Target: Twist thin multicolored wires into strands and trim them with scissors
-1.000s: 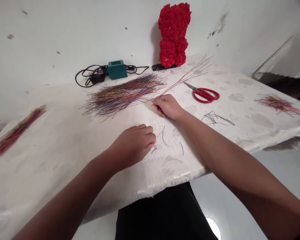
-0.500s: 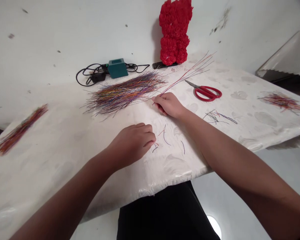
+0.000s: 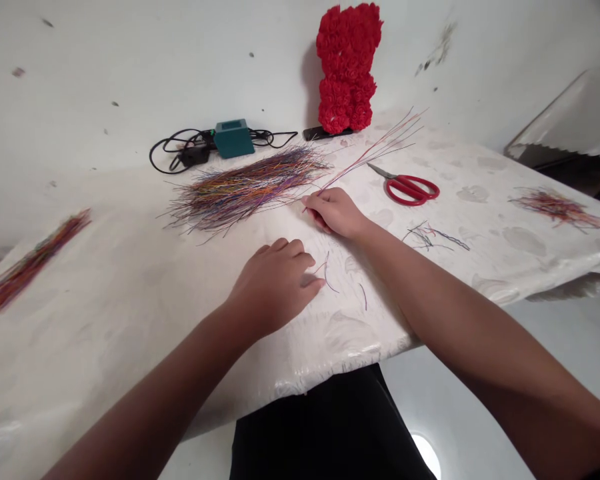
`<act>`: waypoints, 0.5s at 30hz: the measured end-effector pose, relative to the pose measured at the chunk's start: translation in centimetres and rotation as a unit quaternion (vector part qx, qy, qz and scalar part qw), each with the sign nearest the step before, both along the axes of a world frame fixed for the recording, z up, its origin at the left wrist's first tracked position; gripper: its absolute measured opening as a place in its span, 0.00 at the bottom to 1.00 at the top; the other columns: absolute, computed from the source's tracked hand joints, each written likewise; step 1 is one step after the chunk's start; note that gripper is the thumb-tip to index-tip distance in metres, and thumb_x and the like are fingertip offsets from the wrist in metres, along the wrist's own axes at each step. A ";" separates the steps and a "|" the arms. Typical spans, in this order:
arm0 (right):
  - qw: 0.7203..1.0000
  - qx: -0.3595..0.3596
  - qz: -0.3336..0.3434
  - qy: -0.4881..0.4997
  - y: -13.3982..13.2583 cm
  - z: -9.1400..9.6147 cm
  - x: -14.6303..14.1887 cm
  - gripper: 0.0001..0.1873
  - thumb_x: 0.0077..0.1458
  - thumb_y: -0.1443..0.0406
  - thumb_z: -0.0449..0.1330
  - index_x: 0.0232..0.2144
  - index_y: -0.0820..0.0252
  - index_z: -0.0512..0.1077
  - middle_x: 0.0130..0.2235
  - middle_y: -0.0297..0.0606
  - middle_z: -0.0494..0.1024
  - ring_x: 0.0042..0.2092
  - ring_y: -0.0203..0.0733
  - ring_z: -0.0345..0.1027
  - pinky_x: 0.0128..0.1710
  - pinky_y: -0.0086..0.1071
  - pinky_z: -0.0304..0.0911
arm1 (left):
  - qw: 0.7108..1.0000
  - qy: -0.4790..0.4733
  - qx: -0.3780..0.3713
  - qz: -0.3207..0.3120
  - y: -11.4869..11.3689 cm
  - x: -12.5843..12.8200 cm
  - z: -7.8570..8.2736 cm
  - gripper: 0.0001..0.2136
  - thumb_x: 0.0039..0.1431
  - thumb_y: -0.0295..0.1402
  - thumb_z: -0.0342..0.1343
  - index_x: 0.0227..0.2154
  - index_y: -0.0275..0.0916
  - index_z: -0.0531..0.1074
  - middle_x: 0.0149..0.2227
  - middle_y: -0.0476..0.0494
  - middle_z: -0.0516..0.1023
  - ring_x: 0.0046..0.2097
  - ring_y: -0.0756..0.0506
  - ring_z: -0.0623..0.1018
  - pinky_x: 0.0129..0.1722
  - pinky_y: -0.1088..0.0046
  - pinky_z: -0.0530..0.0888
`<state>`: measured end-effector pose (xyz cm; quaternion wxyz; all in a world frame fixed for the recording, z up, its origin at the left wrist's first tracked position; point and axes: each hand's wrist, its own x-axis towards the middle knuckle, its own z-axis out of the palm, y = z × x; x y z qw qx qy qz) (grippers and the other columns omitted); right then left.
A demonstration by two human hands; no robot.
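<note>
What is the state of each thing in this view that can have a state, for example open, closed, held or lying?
Right hand: pinching the wires below.
Thin multicoloured wires: fanning out from the right hand.
Left hand: palm down on the white tablecloth, nothing visibly held.
Red-handled metal scissors: closed, lying flat.
Large multicoloured wire pile: loose, spread out.
Black cable: loosely coiled.
Red rose-covered bear figure: upright.

We are seeing a wire bundle point(image 3: 245, 190) lying on the table point(image 3: 105, 313), with scissors point(image 3: 409, 189) lying to its right and a rose bear point(image 3: 347, 70) standing behind them, beside a cable tangle point(image 3: 190, 150).
</note>
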<state>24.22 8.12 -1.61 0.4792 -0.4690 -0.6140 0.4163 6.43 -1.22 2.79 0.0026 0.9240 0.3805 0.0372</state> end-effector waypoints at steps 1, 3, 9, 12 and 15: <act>1.000 0.000 -0.002 0.001 0.0 0.0 0.0 0.23 0.61 0.62 0.56 0.15 0.62 0.65 0.11 0.29 0.61 0.13 0.29 0.53 0.15 0.25 0.50 | 1.000 0.002 0.009 0.011 -0.1 0.6 -0.2 0.13 0.62 0.40 0.55 0.40 0.37 0.77 0.41 0.42 0.76 0.45 0.40 0.73 0.47 0.59 0.70; 1.000 -0.003 -0.004 0.004 0.0 0.1 0.0 0.23 0.61 0.61 0.56 0.15 0.62 0.65 0.11 0.29 0.61 0.13 0.29 0.53 0.15 0.25 0.50 | 0.999 0.002 0.025 0.026 -0.4 1.6 -0.7 0.14 0.62 0.41 0.55 0.40 0.36 0.78 0.41 0.42 0.76 0.47 0.39 0.73 0.48 0.58 0.70; 1.000 -0.008 -0.004 0.005 0.0 0.2 -0.1 0.23 0.62 0.62 0.56 0.15 0.61 0.64 0.11 0.29 0.61 0.13 0.29 0.53 0.15 0.25 0.50 | 0.998 0.013 0.016 0.053 -0.9 3.3 -0.8 0.10 0.62 0.32 0.52 0.32 0.39 0.78 0.36 0.45 0.78 0.43 0.41 0.76 0.43 0.60 0.71; 1.000 0.001 -0.005 -0.004 0.1 0.0 0.0 0.24 0.61 0.60 0.56 0.14 0.61 0.64 0.11 0.29 0.61 0.14 0.29 0.54 0.16 0.25 0.50 | 0.997 0.017 0.012 0.073 -0.9 3.5 -0.4 0.10 0.61 0.30 0.51 0.30 0.39 0.77 0.35 0.46 0.78 0.40 0.42 0.76 0.40 0.61 0.71; 1.000 0.000 -0.001 -0.004 0.0 0.0 0.0 0.23 0.61 0.60 0.56 0.15 0.60 0.64 0.11 0.29 0.62 0.14 0.30 0.54 0.17 0.26 0.51 | 0.996 0.032 0.017 0.082 -1.0 3.6 0.0 0.11 0.62 0.30 0.50 0.30 0.39 0.77 0.35 0.44 0.78 0.40 0.41 0.77 0.39 0.61 0.71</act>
